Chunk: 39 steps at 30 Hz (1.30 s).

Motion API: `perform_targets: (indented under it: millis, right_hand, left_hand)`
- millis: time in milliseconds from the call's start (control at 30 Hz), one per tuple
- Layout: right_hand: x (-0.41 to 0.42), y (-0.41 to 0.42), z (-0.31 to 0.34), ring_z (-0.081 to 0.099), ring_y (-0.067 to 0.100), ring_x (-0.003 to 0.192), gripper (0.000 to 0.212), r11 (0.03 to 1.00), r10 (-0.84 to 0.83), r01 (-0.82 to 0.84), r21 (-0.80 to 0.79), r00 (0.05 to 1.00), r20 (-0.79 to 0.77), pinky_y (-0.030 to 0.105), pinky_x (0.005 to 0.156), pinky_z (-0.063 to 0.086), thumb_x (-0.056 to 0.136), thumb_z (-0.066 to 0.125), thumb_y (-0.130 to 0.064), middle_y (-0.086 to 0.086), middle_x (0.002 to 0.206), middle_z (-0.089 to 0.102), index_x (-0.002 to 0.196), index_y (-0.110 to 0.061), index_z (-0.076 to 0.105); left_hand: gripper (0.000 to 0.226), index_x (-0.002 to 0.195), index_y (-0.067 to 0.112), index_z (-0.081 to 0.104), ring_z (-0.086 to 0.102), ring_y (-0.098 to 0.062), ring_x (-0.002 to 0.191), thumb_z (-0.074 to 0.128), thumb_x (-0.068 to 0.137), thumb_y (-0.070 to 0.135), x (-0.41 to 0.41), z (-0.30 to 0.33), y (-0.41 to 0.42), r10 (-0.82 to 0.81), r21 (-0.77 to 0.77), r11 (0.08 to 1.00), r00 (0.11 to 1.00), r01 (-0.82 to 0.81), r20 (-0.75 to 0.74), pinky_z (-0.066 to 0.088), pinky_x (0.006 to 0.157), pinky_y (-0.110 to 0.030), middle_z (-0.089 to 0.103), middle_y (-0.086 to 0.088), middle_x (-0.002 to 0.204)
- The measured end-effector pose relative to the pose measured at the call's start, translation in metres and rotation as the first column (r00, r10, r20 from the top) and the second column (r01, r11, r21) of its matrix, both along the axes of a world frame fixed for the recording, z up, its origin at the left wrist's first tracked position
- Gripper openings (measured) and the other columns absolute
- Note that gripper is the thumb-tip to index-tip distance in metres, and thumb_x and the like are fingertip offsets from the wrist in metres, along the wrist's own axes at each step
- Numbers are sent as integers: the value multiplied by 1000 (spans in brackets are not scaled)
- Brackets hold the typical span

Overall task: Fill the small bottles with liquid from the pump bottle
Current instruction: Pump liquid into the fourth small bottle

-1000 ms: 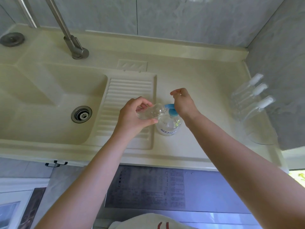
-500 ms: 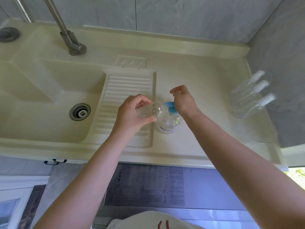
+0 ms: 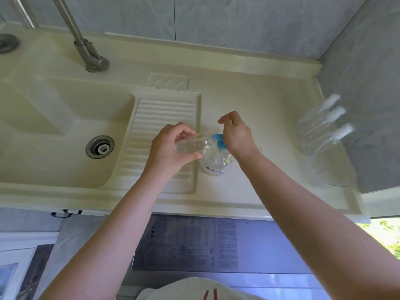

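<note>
Your left hand [image 3: 171, 148] grips a small clear bottle [image 3: 193, 145], tilted almost on its side with its mouth up against the blue pump head [image 3: 219, 140] of the pump bottle [image 3: 216, 162], which stands on the cream counter [image 3: 249, 100] just right of the ribbed drainboard [image 3: 161, 126]. Your right hand [image 3: 237, 133] rests over the pump, fingers loosely curled, hiding most of the head; you cannot tell whether it presses. Liquid inside either bottle is hard to make out. Three more clear bottles with white caps [image 3: 324, 124] lean at the right wall, their contents unclear
</note>
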State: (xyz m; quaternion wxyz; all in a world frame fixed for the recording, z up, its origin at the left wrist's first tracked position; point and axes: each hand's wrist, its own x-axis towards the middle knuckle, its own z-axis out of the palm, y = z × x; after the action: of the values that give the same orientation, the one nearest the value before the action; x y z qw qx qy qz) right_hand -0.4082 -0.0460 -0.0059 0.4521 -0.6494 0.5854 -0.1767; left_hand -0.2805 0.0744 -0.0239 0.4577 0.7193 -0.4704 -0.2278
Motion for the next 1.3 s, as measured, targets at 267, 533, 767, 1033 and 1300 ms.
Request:
perform_targets:
  millis: [267,533,767,1033,1300]
  right_hand:
    - [-4,-8,6,54,24,114,29,981,8,-23,195,997,77,36,96,43,100,40,-32,4,123,57,120,-19,57]
    - [-1,-11,8,56,25,111,30,989,46,-50,141,998,35,35,93,43,99,37,-29,4,121,57,119,-21,58]
    - [0,-5,2,54,27,109,27,999,24,-20,40,993,-112,53,107,37,96,28,-30,-5,97,53,109,-29,52]
    - [-2,-11,13,52,27,115,26,997,67,-63,47,994,-84,51,109,34,96,36,-43,-1,112,55,114,-30,51]
    - [-3,1,4,51,27,113,32,995,37,-53,-81,983,-182,54,110,27,98,25,-28,-3,112,59,112,-29,54]
  left_hand:
    - [46,93,28,65,59,-5,92,91,57,18,-2,2,2,16,-7,1000,1000,-16,-5,46,87,-18,62,7,100]
    - [46,92,32,64,59,-5,94,92,57,20,0,2,2,7,-10,1000,1000,-7,-4,47,88,-20,63,8,101]
    - [46,93,27,66,59,-3,91,91,56,16,-1,-3,1,6,-2,1000,1000,-6,6,42,83,-10,63,8,99]
    - [47,94,26,66,60,-5,92,91,56,16,-2,1,1,12,-26,1000,1000,-12,15,46,87,-15,63,6,100]
    - [46,93,26,66,56,0,89,91,56,14,-2,3,1,9,3,1000,1000,-9,24,37,80,-3,60,8,97]
